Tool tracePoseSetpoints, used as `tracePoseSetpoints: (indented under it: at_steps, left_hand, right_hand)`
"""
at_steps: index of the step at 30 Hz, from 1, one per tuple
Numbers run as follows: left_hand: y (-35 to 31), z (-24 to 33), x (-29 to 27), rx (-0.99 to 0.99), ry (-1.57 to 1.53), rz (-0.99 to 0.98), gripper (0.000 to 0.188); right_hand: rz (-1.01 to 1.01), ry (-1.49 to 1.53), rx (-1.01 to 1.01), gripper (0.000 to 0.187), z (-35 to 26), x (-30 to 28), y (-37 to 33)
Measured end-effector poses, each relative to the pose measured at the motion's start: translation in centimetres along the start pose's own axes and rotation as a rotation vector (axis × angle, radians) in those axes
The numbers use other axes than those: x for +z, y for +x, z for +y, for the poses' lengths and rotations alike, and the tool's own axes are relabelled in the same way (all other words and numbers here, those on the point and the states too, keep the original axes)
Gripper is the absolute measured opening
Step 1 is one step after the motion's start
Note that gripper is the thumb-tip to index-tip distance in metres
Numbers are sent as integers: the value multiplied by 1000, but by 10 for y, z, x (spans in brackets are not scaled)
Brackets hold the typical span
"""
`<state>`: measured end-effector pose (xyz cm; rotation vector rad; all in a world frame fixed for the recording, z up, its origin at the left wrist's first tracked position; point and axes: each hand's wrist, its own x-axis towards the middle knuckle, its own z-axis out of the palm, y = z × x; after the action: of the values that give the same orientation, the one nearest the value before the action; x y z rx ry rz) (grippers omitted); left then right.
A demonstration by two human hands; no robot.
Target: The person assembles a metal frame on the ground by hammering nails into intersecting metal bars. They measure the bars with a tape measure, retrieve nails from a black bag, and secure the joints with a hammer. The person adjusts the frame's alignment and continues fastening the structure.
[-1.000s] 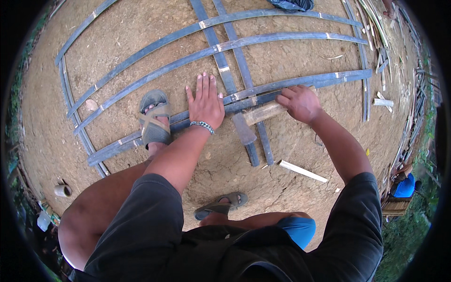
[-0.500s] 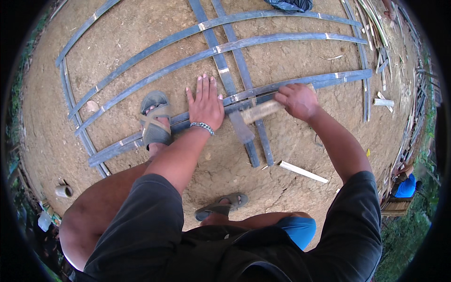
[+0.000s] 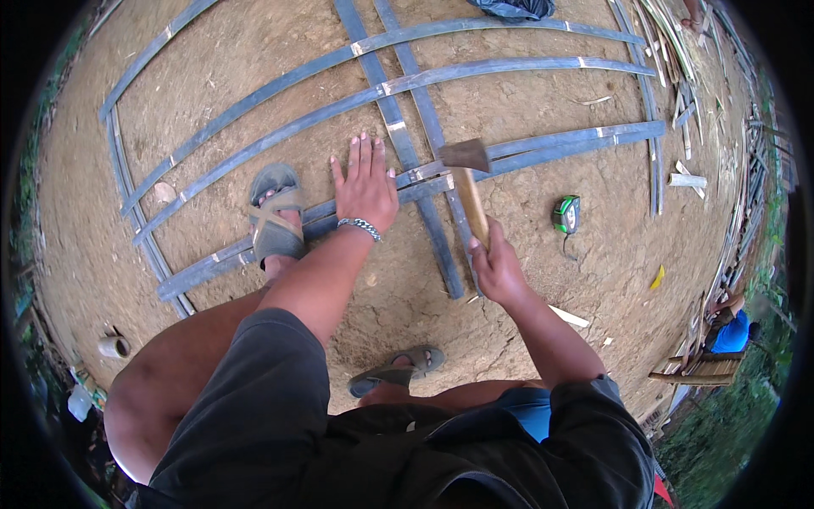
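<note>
A lattice of dark split bamboo strips (image 3: 301, 78) lies on the bare ground, with long strips crossing over shorter ones. My left hand (image 3: 368, 188) rests flat across the nearest pair of long strips, fingers spread and pointing away. In my right hand (image 3: 500, 265) is a hatchet (image 3: 473, 202), gripped by its wooden handle. Its dark metal head is over the nearest pair of strips, just right of where the two cross strips (image 3: 440, 242) pass. From this view I cannot tell whether the head touches the bamboo. My left sandalled foot (image 3: 278, 222) stands on the same pair.
A green and black tape measure (image 3: 565, 214) lies to the right. Loose split strips (image 3: 670, 42) are strewn at the far right, near a black plastic bag (image 3: 517, 8). A short hollow tube (image 3: 114, 346) sits at left. Another person in blue (image 3: 731, 334) is at the right edge.
The hatchet has swung from lying sideways over the cross strips to pointing away, its head now farther off. My right hand has come nearer and leftward, uncovering the tape measure. My left hand stays put.
</note>
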<state>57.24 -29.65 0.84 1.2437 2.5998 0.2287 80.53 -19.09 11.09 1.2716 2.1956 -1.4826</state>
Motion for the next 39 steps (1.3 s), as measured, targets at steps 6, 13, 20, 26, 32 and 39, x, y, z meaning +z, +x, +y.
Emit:
tracePoseSetpoints:
  at_steps: [6,13,20,26,32,39]
  left_hand:
    - [1,0,0,4,12,4,58]
    - [1,1,-3,-1,13,-16,58]
    - [1,3,-4,5,8,-31,58]
    - [-2,-4,2,24,-36,50,55]
    - [-4,13,-7,148,-522,189,40]
    - [3,29,9,73,-503,382,14]
  right_hand:
    - [-13,6,-34,49,-9,18,8]
    - [-53,438,159,47,0,29,5]
    - [-151,565,196,47,-7,27,-1]
    - [-130,534,186,48,-6,29,-3]
    - [-56,604,199,47,4,34,-4]
    - [-48,505,206,47,1,39,-12]
